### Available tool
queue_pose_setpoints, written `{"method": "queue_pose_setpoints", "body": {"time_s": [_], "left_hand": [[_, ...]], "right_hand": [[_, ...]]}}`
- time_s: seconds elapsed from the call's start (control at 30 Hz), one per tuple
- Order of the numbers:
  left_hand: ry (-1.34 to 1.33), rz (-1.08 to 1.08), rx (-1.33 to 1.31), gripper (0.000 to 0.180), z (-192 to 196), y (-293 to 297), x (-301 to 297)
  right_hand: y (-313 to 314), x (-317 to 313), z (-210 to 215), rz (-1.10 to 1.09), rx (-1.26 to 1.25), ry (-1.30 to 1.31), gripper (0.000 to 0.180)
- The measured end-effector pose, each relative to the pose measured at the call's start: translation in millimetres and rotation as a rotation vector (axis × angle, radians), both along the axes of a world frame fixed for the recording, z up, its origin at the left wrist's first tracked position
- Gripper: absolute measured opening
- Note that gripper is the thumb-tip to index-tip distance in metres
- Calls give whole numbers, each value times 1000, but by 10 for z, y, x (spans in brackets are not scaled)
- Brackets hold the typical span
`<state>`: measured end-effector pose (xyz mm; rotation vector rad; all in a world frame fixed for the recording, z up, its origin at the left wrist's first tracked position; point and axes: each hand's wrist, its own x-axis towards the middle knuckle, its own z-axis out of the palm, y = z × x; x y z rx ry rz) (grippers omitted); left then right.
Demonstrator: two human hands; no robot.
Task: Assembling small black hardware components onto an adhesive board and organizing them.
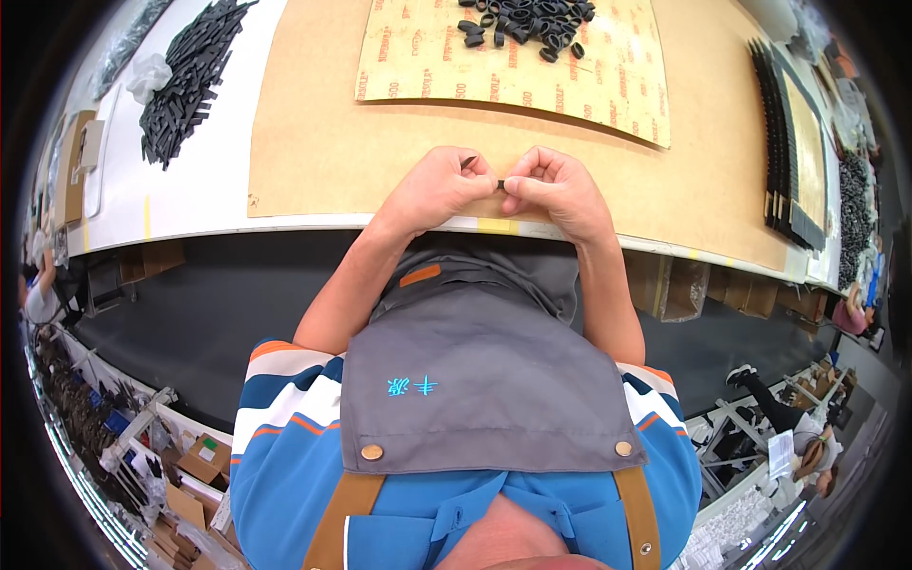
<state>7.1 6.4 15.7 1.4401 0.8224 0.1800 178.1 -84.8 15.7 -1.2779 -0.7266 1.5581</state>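
Left hand [439,190] and right hand [554,190] pinch a small black strip [498,184] lying left-to-right between fingertips over the brown board [313,142], below a tan printed sheet [427,66] holding black rings [527,21].

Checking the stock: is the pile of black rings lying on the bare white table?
No, the pile of black rings lies on a printed tan sheet atop brown board.

Black rings [528,21], grey apron [475,389], blue-striped shirt [275,418]

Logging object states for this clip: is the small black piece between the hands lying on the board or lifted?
Lifted: the small black piece is pinched between left hand and right hand.
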Motion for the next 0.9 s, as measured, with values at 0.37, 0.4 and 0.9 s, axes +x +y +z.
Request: {"method": "queue_pose_setpoints", "body": {"time_s": [0.37, 0.4, 0.9], "left_hand": [[-64, -23, -21, 13, -72, -31, -47], [-62, -21, -23, 13, -69, -27, -55], [-34, -125, -44, 14, 10, 61, -62]], "right_hand": [[-11, -28, -44, 30, -13, -2, 10], [8, -9, -55, 67, -19, 30, 10], [49, 83, -11, 489, 25, -171, 37]]}}
